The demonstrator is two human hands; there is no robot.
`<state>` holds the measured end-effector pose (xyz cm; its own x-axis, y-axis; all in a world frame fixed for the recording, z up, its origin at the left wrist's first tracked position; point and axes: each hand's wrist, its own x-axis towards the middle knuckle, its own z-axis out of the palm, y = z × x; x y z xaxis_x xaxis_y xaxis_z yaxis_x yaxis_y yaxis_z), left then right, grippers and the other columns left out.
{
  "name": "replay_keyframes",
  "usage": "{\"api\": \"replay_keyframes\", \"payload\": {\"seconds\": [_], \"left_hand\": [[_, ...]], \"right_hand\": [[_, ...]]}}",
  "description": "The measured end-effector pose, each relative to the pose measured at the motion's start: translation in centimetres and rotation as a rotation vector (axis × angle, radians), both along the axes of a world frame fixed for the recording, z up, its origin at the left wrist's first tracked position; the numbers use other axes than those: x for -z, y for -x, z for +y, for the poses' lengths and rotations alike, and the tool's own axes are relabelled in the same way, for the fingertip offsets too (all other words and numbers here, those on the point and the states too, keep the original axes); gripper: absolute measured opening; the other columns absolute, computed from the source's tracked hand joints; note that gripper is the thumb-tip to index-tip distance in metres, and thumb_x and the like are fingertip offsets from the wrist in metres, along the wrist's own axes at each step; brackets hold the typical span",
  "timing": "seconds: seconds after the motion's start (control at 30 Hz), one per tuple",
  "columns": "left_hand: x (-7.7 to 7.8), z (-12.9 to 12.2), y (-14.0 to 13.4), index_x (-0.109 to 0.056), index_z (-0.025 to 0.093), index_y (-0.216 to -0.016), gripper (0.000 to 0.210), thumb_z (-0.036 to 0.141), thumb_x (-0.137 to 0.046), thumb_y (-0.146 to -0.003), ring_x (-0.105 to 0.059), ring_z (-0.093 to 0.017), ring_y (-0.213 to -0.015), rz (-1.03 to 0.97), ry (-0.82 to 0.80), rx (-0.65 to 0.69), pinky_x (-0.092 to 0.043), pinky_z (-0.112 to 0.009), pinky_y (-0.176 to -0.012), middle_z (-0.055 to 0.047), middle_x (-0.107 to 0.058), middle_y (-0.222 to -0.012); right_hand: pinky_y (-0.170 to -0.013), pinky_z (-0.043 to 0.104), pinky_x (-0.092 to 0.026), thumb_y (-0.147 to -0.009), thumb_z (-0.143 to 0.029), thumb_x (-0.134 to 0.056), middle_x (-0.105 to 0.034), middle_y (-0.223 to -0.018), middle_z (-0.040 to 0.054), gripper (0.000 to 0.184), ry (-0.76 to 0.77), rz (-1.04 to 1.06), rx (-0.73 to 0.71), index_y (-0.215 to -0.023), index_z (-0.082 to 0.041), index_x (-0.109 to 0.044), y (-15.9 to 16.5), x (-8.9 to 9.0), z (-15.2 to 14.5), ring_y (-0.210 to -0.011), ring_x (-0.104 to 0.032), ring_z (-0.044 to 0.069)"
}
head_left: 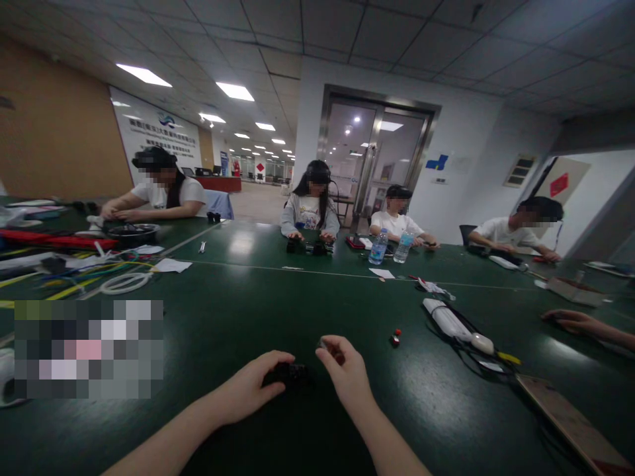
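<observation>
My left hand [253, 389] reaches in from the lower left, with thumb and fingers closed around the near end of a small black object [296, 374] low over the green table. That object is too dark for its kind to show. To the right of it, my right hand [346, 370] is raised, thumb and forefinger pinched on a tiny greyish piece [323, 343]. The piece is too small to name. A narrow gap parts the two hands. A small red and black item [395, 339] lies further right on the table.
On the green table [238, 317], a white power strip [449, 322] with dark cables lies right. Two water bottles [378, 247] stand across the table. Cables [126, 283] and a red strip [54, 239] crowd the left. Several people sit opposite; another person's hand [570, 320] reaches in right.
</observation>
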<state>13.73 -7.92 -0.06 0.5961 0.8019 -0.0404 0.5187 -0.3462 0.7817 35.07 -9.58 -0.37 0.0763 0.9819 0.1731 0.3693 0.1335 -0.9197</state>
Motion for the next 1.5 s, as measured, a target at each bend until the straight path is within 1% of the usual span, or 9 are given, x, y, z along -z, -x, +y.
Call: {"api": "replay_keyframes", "payload": {"seconds": [0.2,0.37,0.63,1.0,1.2,1.27,1.33,1.4,1.5], "left_hand": [[-0.3,-0.2,-0.3,-0.044,0.028,-0.116,0.041,0.025,-0.051,-0.075,-0.046,-0.016,-0.107,-0.049,-0.009,0.024,-0.034,-0.031,-0.094,0.001,-0.051,-0.116],[-0.8,-0.4,-0.5,-0.047,0.026,-0.109,0.034,0.024,-0.051,-0.075,-0.047,-0.016,-0.103,-0.074,-0.041,0.042,-0.036,-0.031,-0.092,0.001,-0.053,-0.110],[-0.5,-0.2,-0.3,-0.050,0.026,-0.104,0.028,0.024,-0.050,-0.076,-0.049,-0.015,-0.098,-0.039,-0.047,0.037,-0.037,-0.029,-0.087,0.001,-0.053,-0.106],[-0.5,-0.3,-0.4,-0.054,0.028,-0.103,0.028,0.023,-0.051,-0.075,-0.049,-0.015,-0.099,-0.046,-0.125,0.078,-0.037,-0.029,-0.089,0.001,-0.054,-0.105],[-1.7,0.0,0.3,-0.059,0.040,-0.102,0.030,0.027,-0.042,-0.081,-0.046,-0.016,-0.109,0.083,-0.153,0.126,-0.035,-0.025,-0.094,0.006,-0.050,-0.117],[-1.6,1.3,2.2,-0.058,0.041,-0.104,0.032,0.026,-0.041,-0.082,-0.045,-0.014,-0.111,0.161,-0.197,0.018,-0.033,-0.024,-0.096,0.008,-0.049,-0.119],[-1.2,2.9,4.9,-0.057,0.039,-0.106,0.032,0.026,-0.041,-0.082,-0.047,-0.013,-0.109,0.265,-0.247,-0.179,-0.032,-0.022,-0.095,0.008,-0.050,-0.119],[-0.8,4.4,8.0,-0.057,0.033,-0.108,0.031,0.028,-0.041,-0.081,-0.050,-0.014,-0.105,0.403,-0.264,-0.518,-0.035,-0.021,-0.092,0.005,-0.051,-0.118],[-0.5,5.3,11.5,-0.046,0.013,-0.121,0.043,0.027,-0.026,-0.085,-0.052,-0.026,-0.101,0.501,-0.244,-0.851,-0.039,-0.036,-0.086,-0.014,-0.052,-0.113]], "right_hand": [[-0.069,0.027,-0.041,-0.071,-0.030,-0.060,-0.057,-0.086,-0.0012,0.016,0.017,-0.209,-0.205,-0.086,-0.026,-0.061,1.8,0.0,-0.7,-0.079,-0.052,0.015],[-0.074,0.027,-0.039,-0.072,-0.030,-0.059,-0.055,-0.090,-0.0016,0.014,0.069,-0.299,-0.296,-0.085,-0.027,-0.062,1.9,-0.3,-0.8,-0.087,-0.050,0.015],[-0.076,0.027,-0.039,-0.072,-0.034,-0.059,-0.053,-0.093,-0.0024,0.017,0.129,-0.321,-0.308,-0.088,-0.029,-0.062,1.9,-0.6,-1.0,-0.091,-0.048,0.015],[-0.078,0.027,-0.038,-0.068,-0.029,-0.063,-0.052,-0.090,-0.0005,0.018,0.060,-0.390,-0.309,-0.085,-0.027,-0.063,1.9,-0.3,-0.8,-0.090,-0.048,0.016],[-0.073,0.027,-0.041,-0.063,-0.032,-0.065,-0.052,-0.097,0.0007,0.045,0.091,-0.293,-0.251,-0.106,-0.027,-0.054,0.8,0.5,-0.4,-0.086,-0.051,0.016],[-0.071,0.027,-0.042,-0.067,-0.035,-0.061,-0.053,-0.096,0.0015,0.041,0.107,-0.261,-0.175,-0.106,-0.026,-0.054,-0.2,0.6,0.1,-0.084,-0.052,0.016],[-0.070,0.028,-0.043,-0.072,-0.039,-0.056,-0.054,-0.095,0.0022,0.037,0.131,-0.237,-0.096,-0.106,-0.024,-0.054,-1.4,0.7,0.7,-0.083,-0.053,0.016],[-0.072,0.029,-0.043,-0.075,-0.038,-0.051,-0.056,-0.094,0.0024,0.033,0.153,-0.210,-0.025,-0.105,-0.023,-0.054,-2.4,0.6,1.2,-0.083,-0.054,0.017],[-0.073,0.029,-0.044,-0.078,-0.035,-0.047,-0.057,-0.095,0.0027,0.030,0.212,-0.189,0.002,-0.104,-0.022,-0.054,-3.2,0.5,1.5,-0.086,-0.055,0.017]]}}
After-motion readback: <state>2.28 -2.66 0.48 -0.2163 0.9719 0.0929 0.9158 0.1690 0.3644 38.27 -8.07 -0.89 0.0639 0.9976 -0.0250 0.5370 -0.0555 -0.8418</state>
